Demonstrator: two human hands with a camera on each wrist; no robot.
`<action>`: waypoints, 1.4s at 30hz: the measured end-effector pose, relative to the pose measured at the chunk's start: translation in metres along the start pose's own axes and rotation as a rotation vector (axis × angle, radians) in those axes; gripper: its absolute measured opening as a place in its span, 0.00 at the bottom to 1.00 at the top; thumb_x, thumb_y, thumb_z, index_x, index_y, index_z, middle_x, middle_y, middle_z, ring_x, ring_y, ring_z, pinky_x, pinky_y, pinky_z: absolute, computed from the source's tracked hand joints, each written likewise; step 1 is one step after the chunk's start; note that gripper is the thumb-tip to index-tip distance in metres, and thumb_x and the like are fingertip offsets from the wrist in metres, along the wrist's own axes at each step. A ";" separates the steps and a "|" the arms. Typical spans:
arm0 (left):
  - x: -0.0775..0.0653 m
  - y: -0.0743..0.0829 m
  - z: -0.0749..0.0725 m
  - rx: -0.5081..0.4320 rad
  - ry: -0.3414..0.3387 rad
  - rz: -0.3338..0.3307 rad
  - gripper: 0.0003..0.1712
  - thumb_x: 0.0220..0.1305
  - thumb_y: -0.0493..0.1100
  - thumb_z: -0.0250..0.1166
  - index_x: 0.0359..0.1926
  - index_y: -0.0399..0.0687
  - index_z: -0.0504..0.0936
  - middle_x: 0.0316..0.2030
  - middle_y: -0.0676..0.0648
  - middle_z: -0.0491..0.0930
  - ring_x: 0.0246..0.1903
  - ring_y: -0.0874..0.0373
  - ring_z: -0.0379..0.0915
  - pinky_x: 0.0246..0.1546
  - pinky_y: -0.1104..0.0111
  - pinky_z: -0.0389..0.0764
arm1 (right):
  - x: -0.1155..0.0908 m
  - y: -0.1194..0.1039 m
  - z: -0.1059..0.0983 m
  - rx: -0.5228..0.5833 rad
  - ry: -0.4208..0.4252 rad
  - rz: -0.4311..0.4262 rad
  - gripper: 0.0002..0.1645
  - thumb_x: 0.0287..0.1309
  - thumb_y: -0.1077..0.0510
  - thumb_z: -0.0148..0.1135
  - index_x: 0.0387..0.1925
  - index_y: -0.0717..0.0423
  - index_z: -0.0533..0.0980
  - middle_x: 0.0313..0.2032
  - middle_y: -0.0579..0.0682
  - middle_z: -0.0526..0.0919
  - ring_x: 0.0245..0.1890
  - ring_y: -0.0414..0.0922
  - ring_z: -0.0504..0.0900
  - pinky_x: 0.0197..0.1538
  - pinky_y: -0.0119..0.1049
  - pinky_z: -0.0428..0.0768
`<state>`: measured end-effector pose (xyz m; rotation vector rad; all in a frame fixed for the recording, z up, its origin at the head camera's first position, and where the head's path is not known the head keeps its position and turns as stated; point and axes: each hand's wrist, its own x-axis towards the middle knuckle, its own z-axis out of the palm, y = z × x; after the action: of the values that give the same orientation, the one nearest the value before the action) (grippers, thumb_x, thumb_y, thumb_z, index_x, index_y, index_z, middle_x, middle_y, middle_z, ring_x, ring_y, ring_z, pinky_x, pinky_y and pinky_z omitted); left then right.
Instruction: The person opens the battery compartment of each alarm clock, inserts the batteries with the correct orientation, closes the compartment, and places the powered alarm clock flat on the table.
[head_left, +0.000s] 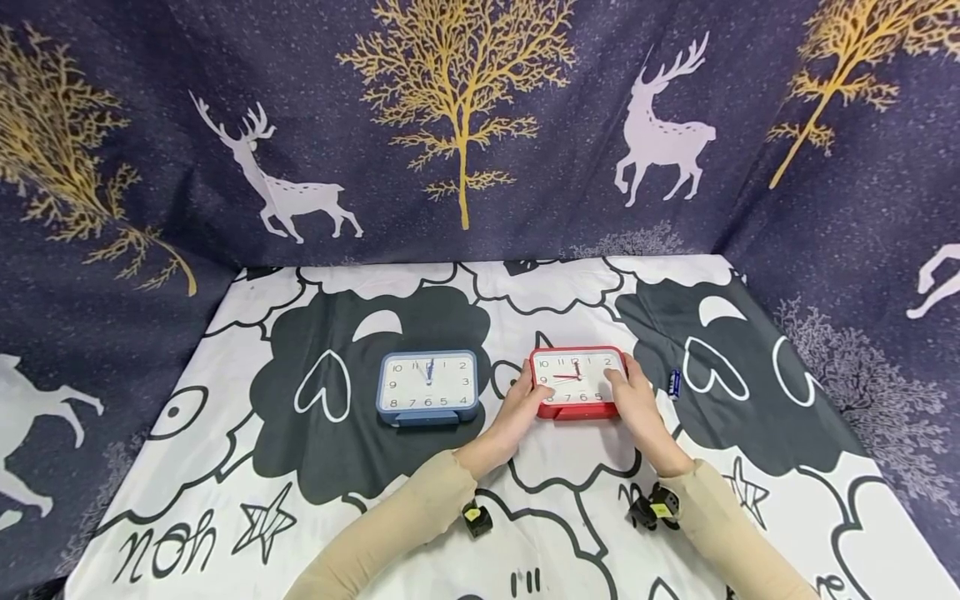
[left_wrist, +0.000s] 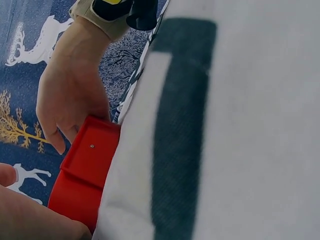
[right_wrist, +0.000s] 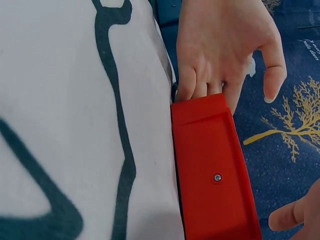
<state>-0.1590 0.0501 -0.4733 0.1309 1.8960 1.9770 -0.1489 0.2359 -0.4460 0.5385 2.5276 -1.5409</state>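
A red alarm clock (head_left: 576,385) with a white dial stands on the cloth, its face towards me. My left hand (head_left: 516,417) holds its left side and my right hand (head_left: 639,408) its right side. In the head view both thumbs overlap the front of the dial. The right wrist view shows the left hand's fingers passing behind the red case (right_wrist: 210,150), with its thumb apart from the case. The red base with a screw also appears in the left wrist view. To the left stands a blue alarm clock (head_left: 428,392), touched by neither hand.
A small blue battery (head_left: 674,383) lies on the cloth to the right of the red clock. The white tablecloth (head_left: 547,450) carries black cartoon drawings. Behind it hangs a dark curtain (head_left: 525,167) with deer and golden trees. Black wrist devices (head_left: 477,518) sit below the sleeves.
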 end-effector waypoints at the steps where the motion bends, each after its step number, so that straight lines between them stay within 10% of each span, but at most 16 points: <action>1: 0.000 0.000 0.000 0.003 -0.002 0.000 0.45 0.64 0.43 0.53 0.77 0.44 0.42 0.77 0.49 0.42 0.76 0.56 0.35 0.74 0.55 0.41 | 0.000 0.000 0.000 0.002 0.003 0.000 0.39 0.72 0.55 0.38 0.75 0.65 0.39 0.75 0.64 0.42 0.76 0.58 0.40 0.75 0.53 0.42; 42: -0.019 0.007 0.008 0.065 0.146 0.094 0.49 0.59 0.41 0.58 0.77 0.52 0.43 0.76 0.50 0.48 0.70 0.56 0.52 0.65 0.60 0.61 | -0.004 -0.008 0.012 0.187 0.106 -0.095 0.36 0.68 0.61 0.43 0.74 0.65 0.49 0.74 0.62 0.53 0.74 0.53 0.51 0.75 0.47 0.48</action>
<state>-0.1404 0.0505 -0.4618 0.0984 2.0823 2.0366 -0.1488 0.2210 -0.4437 0.5440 2.5345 -1.8424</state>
